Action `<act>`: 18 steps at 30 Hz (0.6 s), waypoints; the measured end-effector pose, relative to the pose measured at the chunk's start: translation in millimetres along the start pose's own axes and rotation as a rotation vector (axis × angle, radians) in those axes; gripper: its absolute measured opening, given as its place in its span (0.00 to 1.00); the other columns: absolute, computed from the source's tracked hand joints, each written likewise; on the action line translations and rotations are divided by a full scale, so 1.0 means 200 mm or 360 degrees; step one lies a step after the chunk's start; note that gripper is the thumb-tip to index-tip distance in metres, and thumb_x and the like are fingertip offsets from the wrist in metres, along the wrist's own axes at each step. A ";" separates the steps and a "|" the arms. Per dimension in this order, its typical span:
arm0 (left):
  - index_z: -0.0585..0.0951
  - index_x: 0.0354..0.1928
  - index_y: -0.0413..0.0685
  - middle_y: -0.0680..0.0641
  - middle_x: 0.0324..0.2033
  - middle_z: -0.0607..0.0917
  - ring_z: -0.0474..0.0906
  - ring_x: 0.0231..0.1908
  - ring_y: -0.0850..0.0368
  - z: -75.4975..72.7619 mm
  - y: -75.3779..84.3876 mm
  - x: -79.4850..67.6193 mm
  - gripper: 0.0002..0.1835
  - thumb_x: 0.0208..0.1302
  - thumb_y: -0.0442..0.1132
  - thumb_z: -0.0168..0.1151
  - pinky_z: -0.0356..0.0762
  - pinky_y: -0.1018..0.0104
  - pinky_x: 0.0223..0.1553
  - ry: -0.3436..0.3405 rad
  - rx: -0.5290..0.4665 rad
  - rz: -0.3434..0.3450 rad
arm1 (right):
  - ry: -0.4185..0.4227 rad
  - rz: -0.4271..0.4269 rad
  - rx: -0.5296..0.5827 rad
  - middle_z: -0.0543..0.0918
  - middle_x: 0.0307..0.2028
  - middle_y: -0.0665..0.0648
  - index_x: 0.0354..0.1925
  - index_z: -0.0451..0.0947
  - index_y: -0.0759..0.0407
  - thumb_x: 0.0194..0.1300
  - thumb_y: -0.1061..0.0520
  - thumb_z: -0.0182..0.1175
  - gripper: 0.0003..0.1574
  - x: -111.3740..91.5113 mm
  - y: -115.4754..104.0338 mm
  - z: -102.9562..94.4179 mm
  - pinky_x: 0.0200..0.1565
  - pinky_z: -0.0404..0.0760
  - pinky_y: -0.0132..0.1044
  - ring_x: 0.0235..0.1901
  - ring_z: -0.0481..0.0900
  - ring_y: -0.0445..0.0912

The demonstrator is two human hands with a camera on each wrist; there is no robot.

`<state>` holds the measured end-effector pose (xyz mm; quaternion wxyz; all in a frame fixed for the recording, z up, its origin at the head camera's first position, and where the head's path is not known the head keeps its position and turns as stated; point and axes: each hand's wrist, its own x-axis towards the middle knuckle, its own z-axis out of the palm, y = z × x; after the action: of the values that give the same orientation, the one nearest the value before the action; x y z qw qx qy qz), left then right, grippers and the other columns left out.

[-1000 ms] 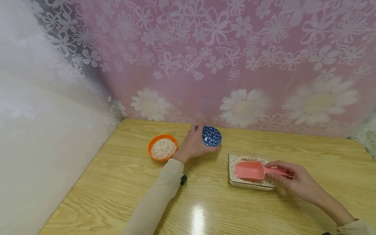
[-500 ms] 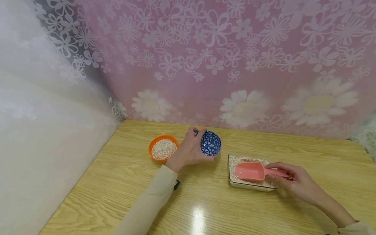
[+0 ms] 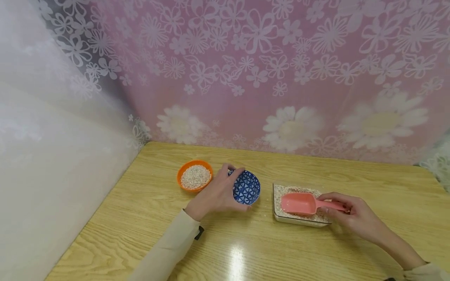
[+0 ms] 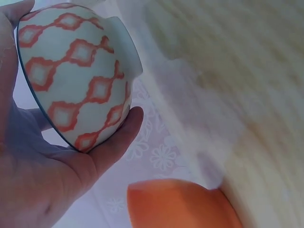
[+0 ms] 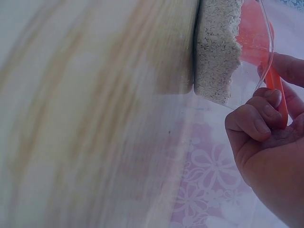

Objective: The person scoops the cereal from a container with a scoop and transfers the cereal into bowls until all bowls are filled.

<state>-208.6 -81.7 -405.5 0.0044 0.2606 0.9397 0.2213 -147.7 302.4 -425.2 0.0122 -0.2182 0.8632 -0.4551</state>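
A patterned bowl point(image 3: 247, 187), blue triangles inside and red lattice on white outside, is held at the middle of the bench point(image 3: 140, 238) between an orange bowl and a clear box. The grip of the person's left hand point(image 3: 218, 195) pinches it at the sides, thumb on the near edge and fingers on the far one; whether its foot touches the wood cannot be told. To the right, the right hand point(image 3: 355, 218) has its grip closed around the handle of a pink scoop point(image 3: 299, 203), which lies open side up in the clear box point(image 3: 299, 221), its blade resting on a bed of pale flakes point(image 3: 278, 203). On the left, just beyond the left wrist, sits the orange bowl point(image 3: 181, 182), upright and holding a mound of similar flakes. A cream sleeve point(image 3: 165, 249) covers the left forearm, with a dark strap point(image 3: 199, 233) showing at the cuff. A pink cloth point(image 3: 225, 47) printed with white flowers hangs behind the bench, and a pale curtain point(image 3: 52, 164) hangs along the left side.
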 end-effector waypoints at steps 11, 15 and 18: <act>0.63 0.78 0.56 0.42 0.67 0.65 0.70 0.62 0.47 0.01 -0.04 -0.06 0.58 0.45 0.65 0.76 0.82 0.52 0.58 -0.0092 -0.0071 0.0041 | 0.0021 0.0018 -0.0109 0.90 0.35 0.48 0.58 0.81 0.56 0.70 0.62 0.65 0.19 0.00 -0.02 -0.01 0.27 0.76 0.33 0.27 0.82 0.40; 0.61 0.78 0.58 0.42 0.68 0.64 0.70 0.62 0.47 0.01 -0.04 -0.05 0.58 0.46 0.65 0.76 0.82 0.52 0.58 -0.0125 -0.0086 0.0040 | 0.0072 -0.0008 -0.0188 0.90 0.38 0.46 0.56 0.82 0.55 0.69 0.63 0.65 0.18 0.01 -0.02 -0.04 0.26 0.74 0.33 0.28 0.82 0.38; 0.60 0.78 0.58 0.42 0.69 0.63 0.69 0.63 0.47 0.00 -0.04 -0.05 0.57 0.47 0.65 0.75 0.81 0.51 0.59 -0.0165 -0.0092 0.0048 | 0.0101 -0.0002 -0.0214 0.90 0.40 0.44 0.56 0.82 0.54 0.70 0.63 0.64 0.17 0.01 -0.03 -0.06 0.24 0.72 0.33 0.29 0.83 0.36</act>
<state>-204.1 -91.5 -409.6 0.0571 0.2857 0.9274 0.2345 -149.9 308.3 -413.8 -0.0301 -0.2045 0.8917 -0.4027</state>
